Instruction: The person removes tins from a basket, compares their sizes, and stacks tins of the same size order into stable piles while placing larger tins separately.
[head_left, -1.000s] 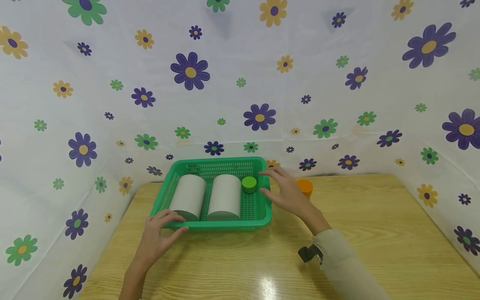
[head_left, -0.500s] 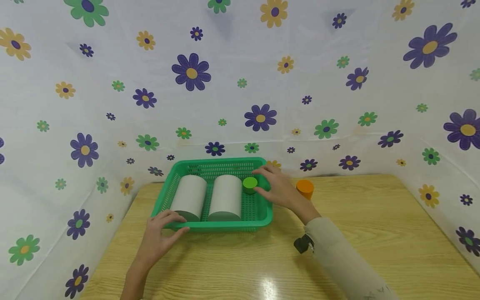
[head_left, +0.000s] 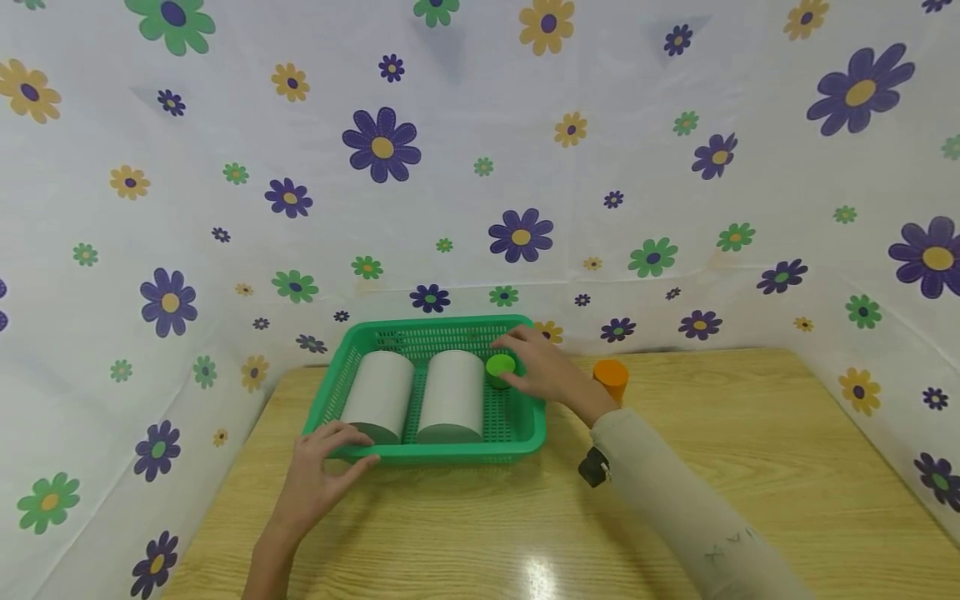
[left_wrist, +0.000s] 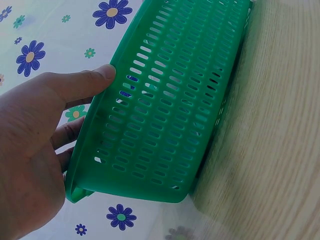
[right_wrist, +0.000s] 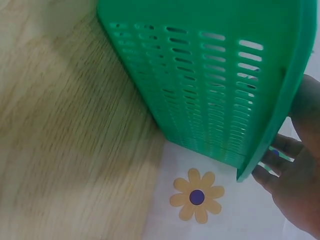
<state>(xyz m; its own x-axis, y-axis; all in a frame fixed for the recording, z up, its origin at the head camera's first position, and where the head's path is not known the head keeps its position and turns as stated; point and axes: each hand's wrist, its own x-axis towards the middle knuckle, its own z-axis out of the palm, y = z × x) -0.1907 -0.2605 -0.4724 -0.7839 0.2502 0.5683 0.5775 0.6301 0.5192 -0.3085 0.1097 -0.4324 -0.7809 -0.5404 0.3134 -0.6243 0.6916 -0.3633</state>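
A green plastic basket (head_left: 431, 450) with slotted walls stands on the table. My left hand (head_left: 318, 475) holds its front-left rim, thumb outside and fingers over the inner side; in the left wrist view the thumb (left_wrist: 90, 85) touches the rim. Inside the basket lie two white cylinders (head_left: 379, 392), side by side. A short green cylinder (head_left: 497, 364) stands near the right end. Reaching over the right rim, my right hand (head_left: 543, 367) has its fingers behind the green cylinder and its thumb before it; no firm hold shows. The right wrist view hides the fingertips behind the basket wall.
An orange cylinder (head_left: 611, 377) stands on the wooden table (head_left: 720, 450), just right of the basket and beyond my right forearm. A white sheet with printed flowers (head_left: 465, 200) hangs behind the table and along both sides.
My right hand has moved left over the basket's right rim, bringing its fingers and thumb to the short green cylinder. The left hand and the basket have stayed in place.
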